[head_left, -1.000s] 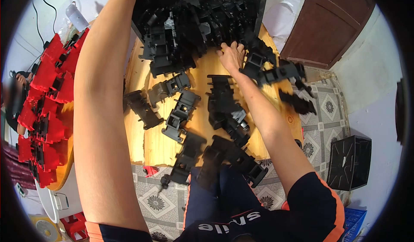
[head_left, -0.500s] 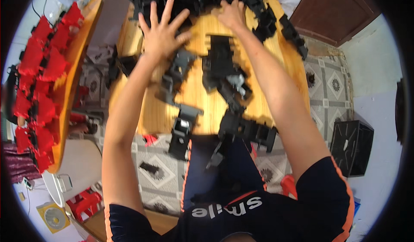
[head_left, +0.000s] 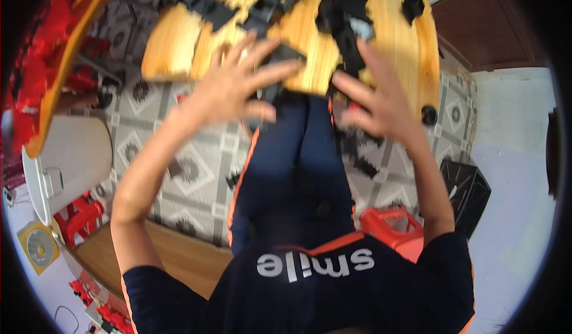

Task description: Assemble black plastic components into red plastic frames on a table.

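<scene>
My left hand [head_left: 238, 84] is over the near edge of the wooden table [head_left: 179, 42], fingers spread and holding nothing I can see. Under its fingers lies a dark plastic part [head_left: 290, 54], partly covered. My right hand [head_left: 384, 105], blurred by motion, has its fingers apart beside a black jointed plastic part [head_left: 348, 48] that reaches toward the edge. Farther up the table are more black moulded parts: a long one [head_left: 199, 3] at the left, another [head_left: 277, 3] in the middle and one [head_left: 411, 0] at the far right.
Red moulded pieces [head_left: 53, 54] lie on a second wooden board [head_left: 89, 42] at the left. Black pieces [head_left: 364, 164] show below the table's edge, by my right leg. A red stool [head_left: 393, 224] and a black crate [head_left: 468, 194] stand at the right, a white container [head_left: 80, 155] at the left.
Both hands have come back from the dark heap at the far end to the table's near edge. The view has shifted, and that heap is mostly out of sight.
</scene>
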### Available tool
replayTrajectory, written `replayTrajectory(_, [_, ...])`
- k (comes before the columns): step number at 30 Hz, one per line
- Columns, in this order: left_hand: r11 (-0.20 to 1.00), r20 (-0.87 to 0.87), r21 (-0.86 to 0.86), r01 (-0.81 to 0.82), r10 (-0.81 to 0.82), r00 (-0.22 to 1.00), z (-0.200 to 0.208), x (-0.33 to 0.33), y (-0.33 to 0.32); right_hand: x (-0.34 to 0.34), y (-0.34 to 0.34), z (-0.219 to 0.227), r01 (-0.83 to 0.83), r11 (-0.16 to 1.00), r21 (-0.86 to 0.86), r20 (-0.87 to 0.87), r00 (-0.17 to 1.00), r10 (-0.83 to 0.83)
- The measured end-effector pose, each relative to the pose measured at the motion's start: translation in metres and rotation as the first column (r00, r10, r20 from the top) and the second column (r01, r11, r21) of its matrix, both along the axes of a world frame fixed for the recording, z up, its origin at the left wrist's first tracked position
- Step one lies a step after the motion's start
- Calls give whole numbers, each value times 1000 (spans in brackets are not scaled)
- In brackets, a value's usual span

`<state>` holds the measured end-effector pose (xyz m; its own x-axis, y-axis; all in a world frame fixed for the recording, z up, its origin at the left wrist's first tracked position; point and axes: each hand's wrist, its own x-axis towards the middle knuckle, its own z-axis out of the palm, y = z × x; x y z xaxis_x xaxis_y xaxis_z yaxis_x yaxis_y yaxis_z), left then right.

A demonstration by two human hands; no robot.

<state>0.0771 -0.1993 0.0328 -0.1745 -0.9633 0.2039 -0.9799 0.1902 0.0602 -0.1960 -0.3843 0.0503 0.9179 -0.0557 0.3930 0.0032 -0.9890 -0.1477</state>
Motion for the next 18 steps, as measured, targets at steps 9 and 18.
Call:
replayTrajectory(9, [920, 11, -381, -88, 100, 995, 8, 12, -22, 80, -16, 0, -631, 106, 769, 639, 754, -149])
replayTrajectory(18, [921, -967, -235, -311, -189, 171, -1, 16, -82, 136, 46, -37, -60, 962, 266, 318, 948, -29])
